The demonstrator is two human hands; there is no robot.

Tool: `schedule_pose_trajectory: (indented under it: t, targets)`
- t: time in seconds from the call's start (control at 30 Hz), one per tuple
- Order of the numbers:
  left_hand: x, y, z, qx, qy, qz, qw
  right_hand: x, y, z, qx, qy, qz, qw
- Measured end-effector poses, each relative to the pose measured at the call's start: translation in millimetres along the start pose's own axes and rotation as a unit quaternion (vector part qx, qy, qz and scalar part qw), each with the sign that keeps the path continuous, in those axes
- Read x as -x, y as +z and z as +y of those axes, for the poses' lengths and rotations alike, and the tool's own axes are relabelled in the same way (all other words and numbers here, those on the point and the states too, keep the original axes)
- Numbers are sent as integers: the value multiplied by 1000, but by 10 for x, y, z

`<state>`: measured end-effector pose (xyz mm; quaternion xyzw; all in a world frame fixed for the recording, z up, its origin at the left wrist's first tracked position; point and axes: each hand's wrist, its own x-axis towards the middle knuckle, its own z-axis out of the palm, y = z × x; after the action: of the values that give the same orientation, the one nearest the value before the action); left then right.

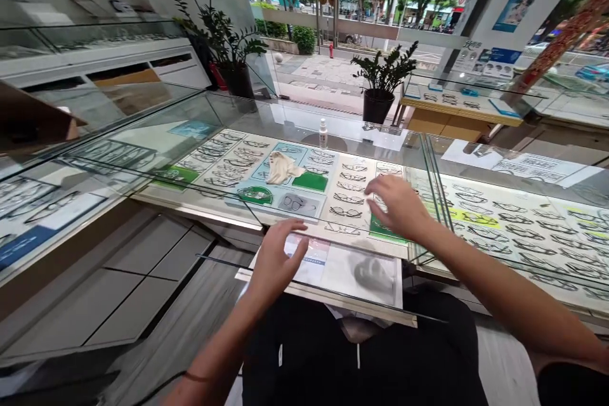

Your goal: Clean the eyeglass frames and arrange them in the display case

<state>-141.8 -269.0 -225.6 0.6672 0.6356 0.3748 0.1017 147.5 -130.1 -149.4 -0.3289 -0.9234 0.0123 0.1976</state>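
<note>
My left hand (278, 261) hovers above the near edge of a glass display counter, its thumb and fingers apart and nothing between them. Further right, my right hand (397, 206) is over the glass with its fingers loosely curved, the thumb apart, also holding nothing. I cannot tell whether either one touches the glass. A crumpled cream cloth (283, 168) lies toward the left of my hands, and a small white spray bottle (323, 133) stands upright beyond it. Below my hands, a pulled-out drawer or shelf (328, 297) holds printed sheets under a glass pane.
Rows of eyeglasses (352, 187) lie inside the counter, with more in the right case (518, 228) and left case (42, 196). Potted plants (378, 101) stand beyond the counter. Grey cabinet doors (118, 292) line the lower left.
</note>
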Motion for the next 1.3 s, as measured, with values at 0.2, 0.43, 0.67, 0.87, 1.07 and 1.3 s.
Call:
schedule_pose_trajectory:
  t: [0.2, 0.43, 0.67, 0.87, 1.07, 1.3]
  targets:
    - [-916, -257, -216, -115, 32, -26, 992, 37, 964, -828, -127, -34, -247, 960]
    - [-1634, -297, -1247, -241, -24, -120, 963, -796, 2223, -718, -71, 75, -201, 974]
    - [-1675, -913, -2039, -289, -159, -67, 942, -1823, 2688, -63, -48, 201, -92, 974]
    - [-1671, -933, -2090, -308, -177, -53, 933, -2398, 2963, 752, -35, 286, -40, 957]
    - [-1632, -950, -2092, -312, -189, -57, 929, -2612, 3384, 1065, -55, 291, -82, 952]
    - [-1620, -951, -2099, -311, -193, -61, 929, -2781, 3681, 1068, -64, 292, -79, 951]
